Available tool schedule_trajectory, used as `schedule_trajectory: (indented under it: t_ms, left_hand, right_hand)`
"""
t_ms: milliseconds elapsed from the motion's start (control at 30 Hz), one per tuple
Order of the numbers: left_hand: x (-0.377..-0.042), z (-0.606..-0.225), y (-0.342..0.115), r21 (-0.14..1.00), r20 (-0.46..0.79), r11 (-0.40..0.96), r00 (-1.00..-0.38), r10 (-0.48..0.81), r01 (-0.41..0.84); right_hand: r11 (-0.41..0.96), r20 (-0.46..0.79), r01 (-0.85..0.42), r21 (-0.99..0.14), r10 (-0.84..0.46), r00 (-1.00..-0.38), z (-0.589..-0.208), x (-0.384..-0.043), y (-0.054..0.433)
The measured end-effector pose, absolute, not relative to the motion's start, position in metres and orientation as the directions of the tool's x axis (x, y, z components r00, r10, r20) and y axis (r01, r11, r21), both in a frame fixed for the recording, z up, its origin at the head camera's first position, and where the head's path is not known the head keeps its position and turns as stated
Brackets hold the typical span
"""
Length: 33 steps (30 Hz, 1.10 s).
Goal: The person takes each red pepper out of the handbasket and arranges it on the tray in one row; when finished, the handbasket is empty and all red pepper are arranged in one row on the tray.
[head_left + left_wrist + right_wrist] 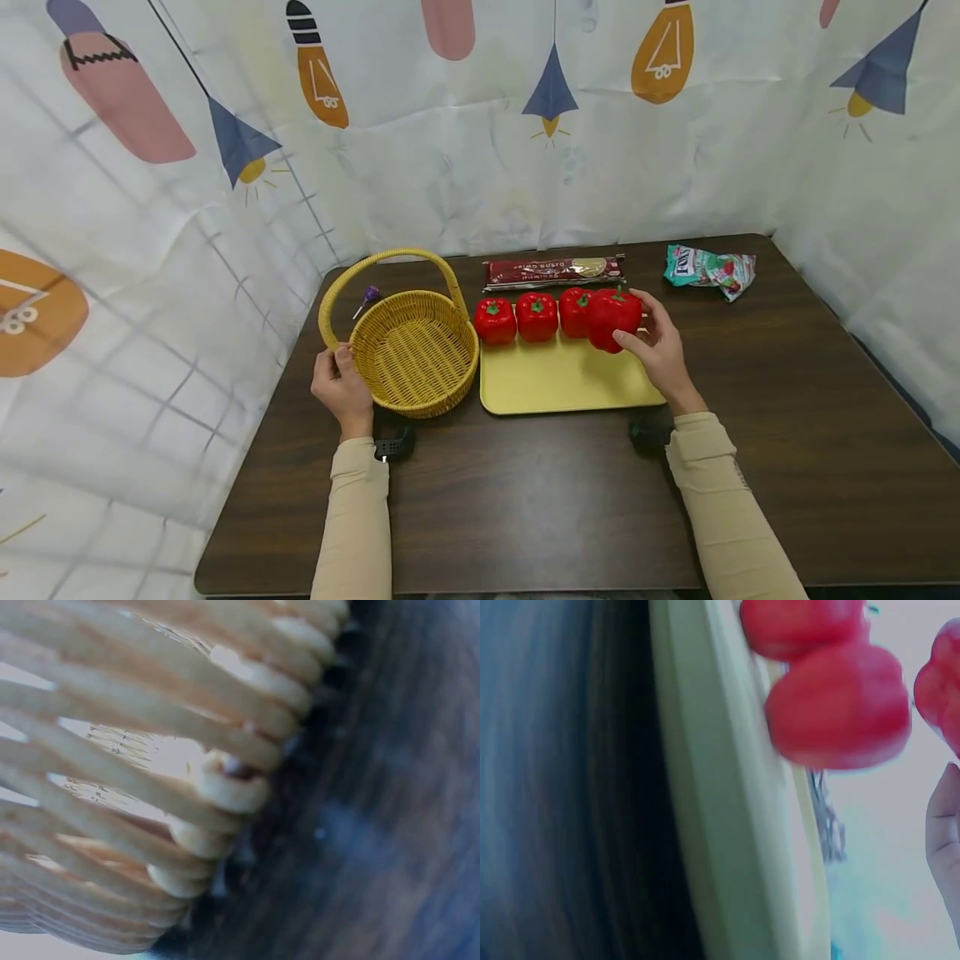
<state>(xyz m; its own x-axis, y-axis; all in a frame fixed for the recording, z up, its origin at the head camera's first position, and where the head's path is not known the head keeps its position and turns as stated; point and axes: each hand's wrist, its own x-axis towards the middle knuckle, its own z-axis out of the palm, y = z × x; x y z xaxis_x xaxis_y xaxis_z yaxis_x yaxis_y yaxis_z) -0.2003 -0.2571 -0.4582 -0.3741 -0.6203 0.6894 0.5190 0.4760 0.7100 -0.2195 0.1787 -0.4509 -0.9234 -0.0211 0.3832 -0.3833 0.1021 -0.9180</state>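
Note:
My left hand (343,387) pinches the handle of an empty yellow wicker basket (416,354) near its left base. The basket's woven side (142,705) fills much of the left wrist view, where no hand shows. A red bell pepper (611,321) is held between the thumb and fingers of my right hand (658,350), above the right part of a yellow tray (558,383). Three more red bell peppers (537,318) stand in a row along the tray's back edge. In the right wrist view, the held pepper (941,690) appears at the right edge, apart from the others.
Behind the tray lies a dark red snack packet (555,272). A green and pink candy bag (708,268) is at the back right. Beside the basket's handle lies a purple lollipop (370,295). A patterned curtain (480,167) hangs around the brown table (525,508).

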Motion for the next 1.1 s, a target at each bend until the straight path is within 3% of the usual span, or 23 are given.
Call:
schedule_trajectory:
  t_ms: [100,533,1100]
  left_hand:
    - [-0.201,-0.458,-0.257,0.707,0.692,0.481,-0.371,-0.619,0.518]
    - [-0.202,-0.457,-0.258,0.703,0.696,0.475,-0.377,-0.611,0.529]
    - [-0.199,-0.458,-0.259,0.711,0.691,0.474,-0.389,-0.61,0.52]
  right_hand:
    - [0.154,0.368,-0.363,-0.919,0.009,-0.93,-0.442,-0.213,0.184]
    - [0.307,0.249,-0.203,-0.93,0.119,-0.961,-0.471,-0.231,0.214]
    - [0.368,0.195,-0.165,-0.915,0.048,-0.98,-0.482,-0.239,0.218]
